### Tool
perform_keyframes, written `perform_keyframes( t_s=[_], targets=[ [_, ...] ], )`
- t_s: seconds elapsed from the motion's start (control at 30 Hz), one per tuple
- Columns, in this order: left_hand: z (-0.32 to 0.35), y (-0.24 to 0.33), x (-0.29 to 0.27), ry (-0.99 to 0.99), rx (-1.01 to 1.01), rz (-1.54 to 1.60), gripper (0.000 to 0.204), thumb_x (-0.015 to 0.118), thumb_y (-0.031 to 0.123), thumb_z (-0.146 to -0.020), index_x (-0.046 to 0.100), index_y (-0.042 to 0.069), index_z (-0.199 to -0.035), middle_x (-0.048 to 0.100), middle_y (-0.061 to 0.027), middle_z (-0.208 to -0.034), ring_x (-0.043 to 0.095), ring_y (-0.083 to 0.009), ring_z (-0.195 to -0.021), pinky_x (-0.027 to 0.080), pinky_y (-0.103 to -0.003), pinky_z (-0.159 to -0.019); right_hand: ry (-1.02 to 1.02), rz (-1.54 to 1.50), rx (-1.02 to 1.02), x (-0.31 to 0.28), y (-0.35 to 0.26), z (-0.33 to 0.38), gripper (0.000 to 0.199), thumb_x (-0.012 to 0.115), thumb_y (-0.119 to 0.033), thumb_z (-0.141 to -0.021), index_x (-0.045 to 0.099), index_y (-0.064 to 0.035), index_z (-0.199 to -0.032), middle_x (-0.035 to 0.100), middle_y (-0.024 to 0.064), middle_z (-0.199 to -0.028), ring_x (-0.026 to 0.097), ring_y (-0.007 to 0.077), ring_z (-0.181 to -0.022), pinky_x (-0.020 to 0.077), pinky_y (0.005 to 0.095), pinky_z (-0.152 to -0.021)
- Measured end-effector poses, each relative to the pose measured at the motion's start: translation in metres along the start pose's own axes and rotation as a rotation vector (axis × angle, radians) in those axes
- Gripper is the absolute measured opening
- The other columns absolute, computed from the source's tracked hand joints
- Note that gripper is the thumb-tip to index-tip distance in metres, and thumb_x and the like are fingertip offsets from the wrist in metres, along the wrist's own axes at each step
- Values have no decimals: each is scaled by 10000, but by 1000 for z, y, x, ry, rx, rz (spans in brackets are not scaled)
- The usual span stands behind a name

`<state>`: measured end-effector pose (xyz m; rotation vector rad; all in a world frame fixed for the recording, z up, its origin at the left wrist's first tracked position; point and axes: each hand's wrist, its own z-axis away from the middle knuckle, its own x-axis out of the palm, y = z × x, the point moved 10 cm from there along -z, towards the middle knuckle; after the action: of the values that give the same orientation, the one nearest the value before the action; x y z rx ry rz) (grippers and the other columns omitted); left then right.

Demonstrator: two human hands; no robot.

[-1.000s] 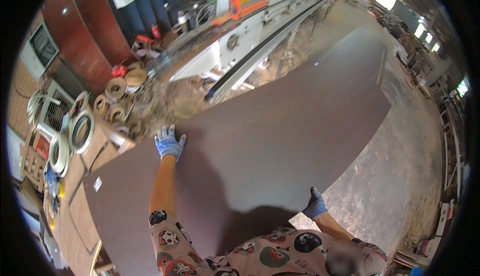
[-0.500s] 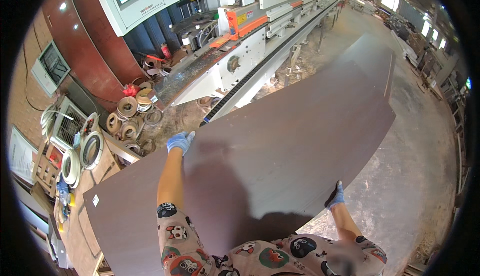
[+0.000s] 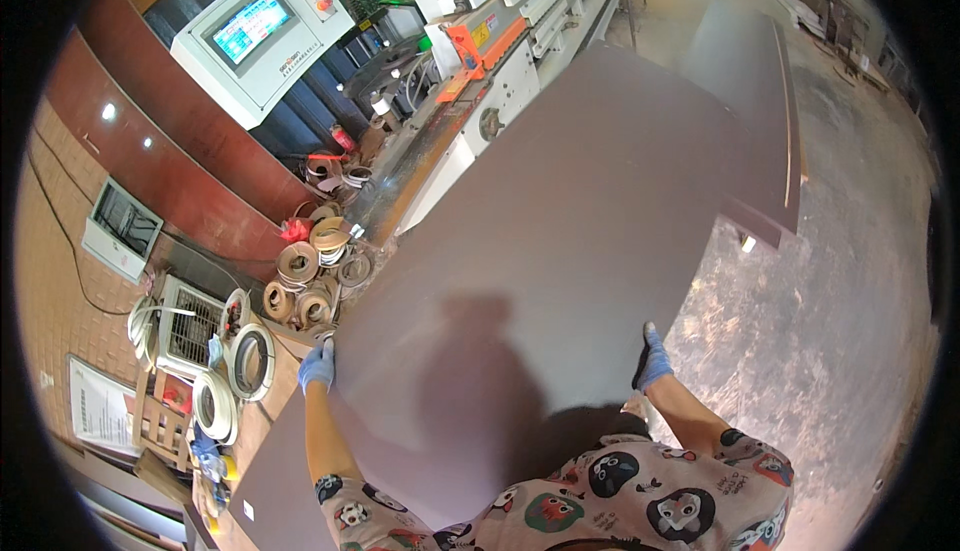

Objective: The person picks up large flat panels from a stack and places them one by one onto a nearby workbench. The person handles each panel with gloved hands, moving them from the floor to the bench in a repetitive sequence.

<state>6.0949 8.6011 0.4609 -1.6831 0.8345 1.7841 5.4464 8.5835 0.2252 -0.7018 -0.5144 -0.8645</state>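
A large, dark brown flat board [image 3: 560, 211] stretches from in front of my body toward the far side. My left hand [image 3: 317, 366], in a blue glove, grips the board's left edge. On the opposite edge, my right hand [image 3: 652, 359] is closed, gloved in blue with a dark palm; the thumb lies along the top and the fingers are partly hidden at the edge. A small white label [image 3: 248, 511] sticks to the near left corner. Past the far right end lies another dark brown board [image 3: 745, 101], partly covered by the held one.
A long white and orange machine [image 3: 480, 61] runs along the far left side, close to the board's left edge. Its control box [image 3: 265, 41] has a lit screen. Rolls of edging strip [image 3: 300, 263] lie on the left, near a wooden table [image 3: 262, 421]. Concrete floor [image 3: 790, 351] extends at right.
The held board has turned so its far end points more up the view, now covering the machine's dark track. My left hand appears lower and farther left; the view has also rotated.
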Motion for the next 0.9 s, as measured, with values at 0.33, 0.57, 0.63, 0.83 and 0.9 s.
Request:
perform_keyframes(
  t_s=[0.33,0.57,0.63,0.83,0.9],
  targets=[
    [-6,-193,28,-9,-166,63,620,398,586,-878,636,63,-1110,612,-189,-1122,564,-358,-1071,429,-400,-929,11,78,172,61,131,-11,661,587,-496,-843,401,-130,-1361,454,94,-1371,417,316,-1248,300,510,-1044],
    [10,-241,27,77,-234,111,492,468,502,-890,658,68,-1025,632,-205,-1044,593,-340,-1003,455,-385,-887,87,131,215,111,162,3,610,570,-482,-862,441,-113,-1331,475,101,-1351,417,320,-1240,288,501,-1052],
    [19,-224,-4,180,-266,382,412,527,425,-891,648,54,-1023,649,-206,-998,611,-320,-969,470,-366,-861,-51,81,197,115,176,-19,625,565,-504,-856,447,-108,-1325,459,103,-1363,400,321,-1250,272,495,-1061],
    [171,-49,18,145,515,687,584,778,268,-642,558,56,-1140,567,-148,-1152,561,-273,-1034,472,-350,-850,44,120,311,166,211,-1,642,564,-502,-852,429,-103,-1336,446,112,-1369,386,328,-1261,257,505,-1070],
    [238,4,59,-225,487,78,716,712,480,-599,539,108,-1187,462,-185,-1279,372,-375,-1235,291,-484,-1044,-25,162,391,195,214,20,626,578,-471,-852,428,-102,-1335,456,113,-1359,390,329,-1260,265,513,-1069]
  ],
)
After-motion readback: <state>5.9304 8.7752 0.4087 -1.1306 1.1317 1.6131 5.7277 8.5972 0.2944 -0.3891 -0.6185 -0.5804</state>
